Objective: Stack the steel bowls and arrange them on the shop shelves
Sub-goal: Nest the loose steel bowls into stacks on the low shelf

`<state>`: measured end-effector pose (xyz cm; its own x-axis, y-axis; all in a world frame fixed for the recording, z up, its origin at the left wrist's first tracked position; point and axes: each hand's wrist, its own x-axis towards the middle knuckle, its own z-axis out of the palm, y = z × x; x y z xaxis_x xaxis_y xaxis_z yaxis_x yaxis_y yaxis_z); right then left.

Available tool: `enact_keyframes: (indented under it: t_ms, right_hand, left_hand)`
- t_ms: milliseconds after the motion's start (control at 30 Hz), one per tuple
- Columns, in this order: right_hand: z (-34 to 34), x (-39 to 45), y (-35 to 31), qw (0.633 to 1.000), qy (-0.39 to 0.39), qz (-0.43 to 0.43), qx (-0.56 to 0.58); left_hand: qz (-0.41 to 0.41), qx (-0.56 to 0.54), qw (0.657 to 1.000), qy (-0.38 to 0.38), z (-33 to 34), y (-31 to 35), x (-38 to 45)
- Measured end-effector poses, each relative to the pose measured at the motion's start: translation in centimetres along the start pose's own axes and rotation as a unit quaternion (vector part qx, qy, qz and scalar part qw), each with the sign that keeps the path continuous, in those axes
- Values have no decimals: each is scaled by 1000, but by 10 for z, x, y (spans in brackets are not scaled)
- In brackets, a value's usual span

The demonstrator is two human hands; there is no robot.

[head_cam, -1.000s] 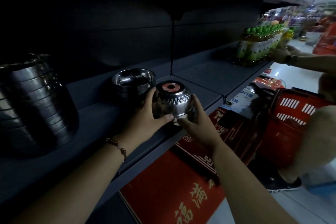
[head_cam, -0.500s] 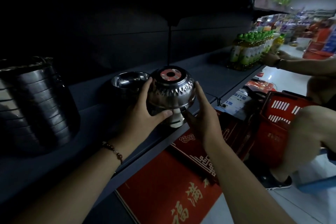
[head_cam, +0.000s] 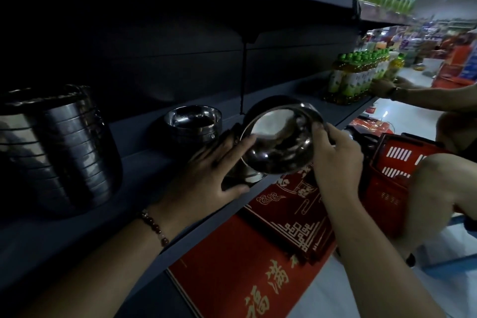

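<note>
A steel bowl (head_cam: 278,142) is tilted with its shiny inside facing me, just above the dark shelf's (head_cam: 144,178) front edge. My right hand (head_cam: 335,157) grips its right rim. My left hand (head_cam: 214,175) holds its left side from below, thumb along the shelf edge. Something steel, partly hidden, sits on the shelf under the bowl. Behind my left hand a short stack of steel bowls (head_cam: 193,124) stands upright. A tall stack of larger steel bowls (head_cam: 59,147) stands at the shelf's far left.
Green-capped bottles (head_cam: 358,75) fill the shelf's right end, where another person's hand (head_cam: 387,86) reaches. A red shopping basket (head_cam: 402,162) sits on the floor at right, beside a person's knee (head_cam: 444,188). Red printed boxes (head_cam: 258,253) lie below the shelf.
The bowl was upside down with its red-labelled base up; both hands lifted it and turned it over, so its inside now faces me.
</note>
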<state>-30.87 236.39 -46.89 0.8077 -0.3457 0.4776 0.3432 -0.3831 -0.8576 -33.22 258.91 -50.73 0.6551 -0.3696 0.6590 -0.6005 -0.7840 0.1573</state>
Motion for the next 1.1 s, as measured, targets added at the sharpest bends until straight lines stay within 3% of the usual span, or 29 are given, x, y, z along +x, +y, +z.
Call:
enact_keyframes:
  t_ms: [133, 267, 333, 467, 633, 767, 833, 1100]
  right_hand:
    - [-3, 0, -3, 997, -30, 65, -3]
    - [-5, -2, -10, 981, -88, 159, 60]
    - [-6, -5, -15, 974, -101, 177, 102]
    - [1, -13, -21, 987, -132, 79, 54]
    - [17, -24, -28, 967, -236, -49, -88]
    - [36, -26, -32, 962, -221, -138, -83]
    - [50, -23, -34, 966, -206, -145, -52]
    - [118, 16, -31, 957, -267, -92, 61]
  left_hand:
    - [5, -35, 999, 18, 3, 5, 3]
    - [-74, -140, 987, 6, -3, 12, 2]
    - [-128, -227, 965, 8, 0, 15, 1]
    - [-220, -341, 912, 60, 8, 12, 0]
    - [-258, -367, 884, 131, 3, -2, 5]
    - [-269, -370, 876, 156, -6, -10, 7]
    - [-275, -368, 872, 168, -11, -16, 9]
    - [-308, -273, 883, 225, -19, -68, 21]
